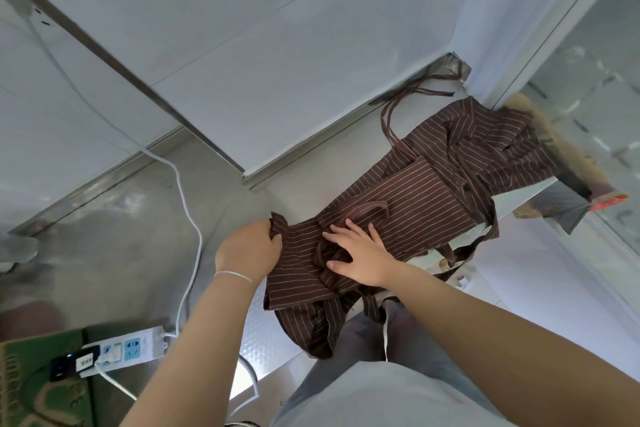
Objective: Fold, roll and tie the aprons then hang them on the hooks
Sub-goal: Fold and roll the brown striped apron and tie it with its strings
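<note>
Apron (408,198) cloth, brown with thin pale stripes, lies stretched across the grey metal counter (114,246), its long axis running on a diagonal from the person's waist up toward the far right corner, where the counter meets the white wall panels (277,55). The near end droops over the counter's front edge against the person's grey trousers (398,340); the far end is bunched and rumpled by the corner, with a loose strap (393,111) looping out past it toward the wall.

The left hand (251,250) has its fingers curled round the near left corner of the cloth, gripping it. The right hand (360,253) lies flat on the fabric with fingers spread and straight, pressing it down and holding nothing.

By my reading the work is at an early fold. One lengthwise panel seems laid over the middle, but the cloth is neither rolled nor tied, the straps lie untidy, and no hooks are in sight. Whether the far bunch is a second apron I cannot tell.

Further out on the left, a white cable (188,204) trails down to a power strip (117,350) beside a green mat (31,388).
</note>
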Demonstrator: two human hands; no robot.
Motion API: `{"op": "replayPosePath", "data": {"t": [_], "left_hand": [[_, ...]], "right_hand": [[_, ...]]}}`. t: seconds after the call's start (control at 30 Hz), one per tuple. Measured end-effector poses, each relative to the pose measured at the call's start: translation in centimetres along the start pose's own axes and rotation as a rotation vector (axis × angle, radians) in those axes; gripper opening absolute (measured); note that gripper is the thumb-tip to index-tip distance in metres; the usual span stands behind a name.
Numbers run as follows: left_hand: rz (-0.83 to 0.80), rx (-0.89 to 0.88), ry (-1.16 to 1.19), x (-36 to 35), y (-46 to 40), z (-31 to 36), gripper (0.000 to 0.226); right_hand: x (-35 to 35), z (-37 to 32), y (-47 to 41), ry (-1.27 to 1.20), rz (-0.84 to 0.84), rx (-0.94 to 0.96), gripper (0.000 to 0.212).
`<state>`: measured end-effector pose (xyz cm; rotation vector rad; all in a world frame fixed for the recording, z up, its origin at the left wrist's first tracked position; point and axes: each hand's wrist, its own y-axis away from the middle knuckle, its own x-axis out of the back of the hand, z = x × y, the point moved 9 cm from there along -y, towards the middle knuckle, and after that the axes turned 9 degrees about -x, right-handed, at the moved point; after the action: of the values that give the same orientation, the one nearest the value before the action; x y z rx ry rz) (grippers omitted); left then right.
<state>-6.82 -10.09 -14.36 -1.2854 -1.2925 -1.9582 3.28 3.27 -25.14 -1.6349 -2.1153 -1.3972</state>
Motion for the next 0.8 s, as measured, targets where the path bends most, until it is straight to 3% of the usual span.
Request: {"op": "replayPosePath", "data": {"t": [0.13, 0.17, 0.3, 0.37, 0.47, 0.57, 0.7, 0.77, 0.8], "left_hand": [[0.053, -0.072, -0.068, 1.6, -1.0, 3.3, 0.023], [0.016, -0.049, 0.041, 1.5, -1.2, 3.4, 0.023], [-0.192, 0.217, 0.955, -1.2, -2.1, 5.6, 0.019], [-0.255, 0.250, 1.162, -2.5, -2.9, 7.6, 0.020], [-0.287, 0.249, 1.279, -4.4, -4.8, 10.5, 0.022], [-0.264, 0.225, 1.348, -6.4, -6.3, 13.3, 0.026], [-0.275, 0.074, 1.338, -8.5, -5.7, 16.2, 0.030], [-0.163, -0.109, 1.208, -8.0, -5.1, 16.2, 0.026], [-0.037, -0.269, 1.031, -6.9, -4.7, 15.8, 0.024]], "right_hand": [[1.4, 1.1, -0.1, -0.439, -0.132, -0.083, 0.047], [1.7, 1.3, -0.1, -0.593, -0.161, -0.110, 0.043], [3.8, 3.1, 0.1, -1.154, -0.150, -0.200, 0.027], [5.2, 4.3, 0.5, -1.305, -0.098, -0.208, 0.026], [8.2, 6.3, 2.1, -1.458, 0.007, -0.238, 0.048], [9.9, 8.5, 4.0, -1.354, 0.013, -0.334, 0.068], [8.5, 9.3, 4.7, -0.725, 0.019, -0.458, 0.061], [7.6, 9.8, 4.0, -0.482, 0.088, -0.485, 0.052], [7.5, 10.0, 3.8, -0.423, 0.141, -0.494, 0.045]]}}
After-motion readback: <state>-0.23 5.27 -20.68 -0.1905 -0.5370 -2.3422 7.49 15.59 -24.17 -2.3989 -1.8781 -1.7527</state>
